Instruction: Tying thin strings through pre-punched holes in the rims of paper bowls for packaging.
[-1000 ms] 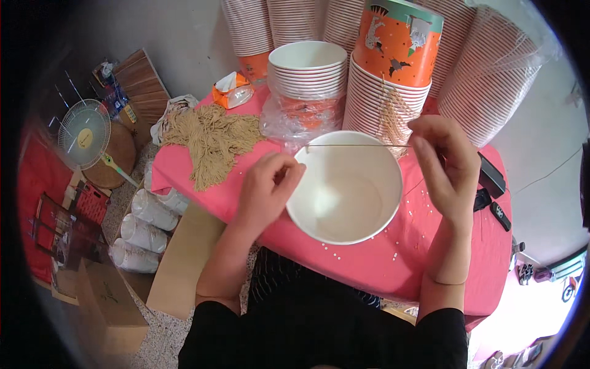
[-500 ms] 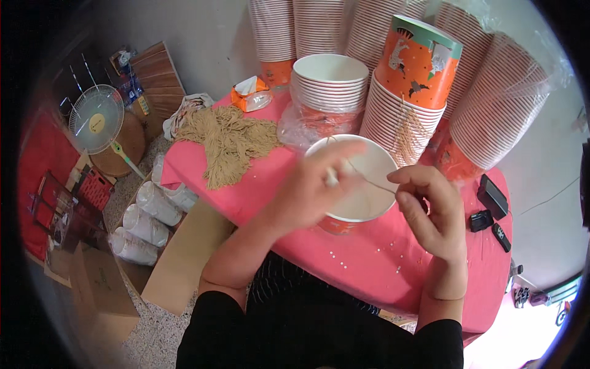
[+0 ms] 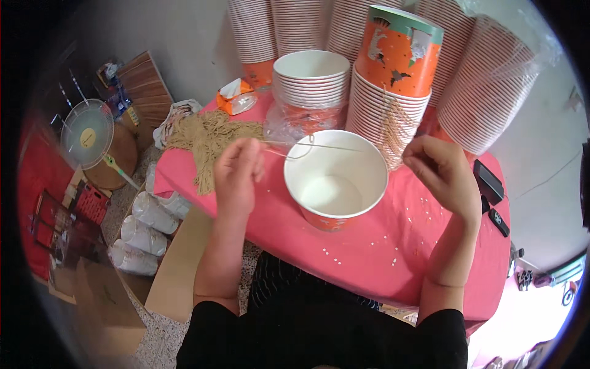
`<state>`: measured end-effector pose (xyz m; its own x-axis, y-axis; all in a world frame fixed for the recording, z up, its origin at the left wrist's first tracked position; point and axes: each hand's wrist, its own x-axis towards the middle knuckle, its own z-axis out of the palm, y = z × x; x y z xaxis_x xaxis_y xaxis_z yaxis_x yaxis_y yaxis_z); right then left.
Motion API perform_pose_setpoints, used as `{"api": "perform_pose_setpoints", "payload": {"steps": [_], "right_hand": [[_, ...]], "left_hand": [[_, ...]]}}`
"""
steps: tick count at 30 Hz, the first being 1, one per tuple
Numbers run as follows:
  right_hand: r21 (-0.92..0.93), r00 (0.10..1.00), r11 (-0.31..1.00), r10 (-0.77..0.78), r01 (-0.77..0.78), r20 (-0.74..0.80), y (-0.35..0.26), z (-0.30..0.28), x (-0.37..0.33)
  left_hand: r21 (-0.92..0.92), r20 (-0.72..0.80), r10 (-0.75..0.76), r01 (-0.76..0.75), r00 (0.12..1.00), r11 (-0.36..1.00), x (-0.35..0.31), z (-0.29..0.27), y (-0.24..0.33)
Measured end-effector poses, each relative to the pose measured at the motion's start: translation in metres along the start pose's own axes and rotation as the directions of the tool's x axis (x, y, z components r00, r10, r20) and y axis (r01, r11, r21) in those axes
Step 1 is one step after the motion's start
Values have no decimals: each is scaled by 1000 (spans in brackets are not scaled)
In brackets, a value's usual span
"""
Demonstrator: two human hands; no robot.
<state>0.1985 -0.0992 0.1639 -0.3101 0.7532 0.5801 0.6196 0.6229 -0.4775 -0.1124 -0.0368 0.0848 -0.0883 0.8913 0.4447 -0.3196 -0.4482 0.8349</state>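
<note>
A white-lined paper bucket, orange outside, stands upright between my hands at the table's middle. A thin tan cord passes over its mouth, with a loop at the far left rim. To the left of the bucket, my left hand is closed on the cord, knuckles up. My right hand hangs beyond the bucket's right side, thumb and fingers brought together; whether the cord reaches it I cannot tell. Beyond the left hand lies a heap of tan cords. More cut cords hang over a bucket stack.
Tall nested bucket stacks line the wall; an orange-green bucket tops one. An orange packet lies at the back left. Small white dots dot the pink tablecloth. A black remote sits at right, an open carton at floor left.
My left hand has moved left from over the bucket, drawing the cord across. My right hand has shifted slightly right and up, away from the rim. The whole view has shifted a little.
</note>
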Motion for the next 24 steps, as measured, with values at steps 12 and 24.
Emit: {"api": "perform_pose_setpoints", "payload": {"steps": [12, 24], "right_hand": [[469, 984, 872, 176, -140, -33, 14, -11, -2], [182, 965, 974, 173, -137, -199, 12, -3, 3]], "left_hand": [[85, 29, -10, 8, 1000, 996, 0, -3, -19], [267, 55, 4, -19, 998, 963, -1, -11, -30]]}}
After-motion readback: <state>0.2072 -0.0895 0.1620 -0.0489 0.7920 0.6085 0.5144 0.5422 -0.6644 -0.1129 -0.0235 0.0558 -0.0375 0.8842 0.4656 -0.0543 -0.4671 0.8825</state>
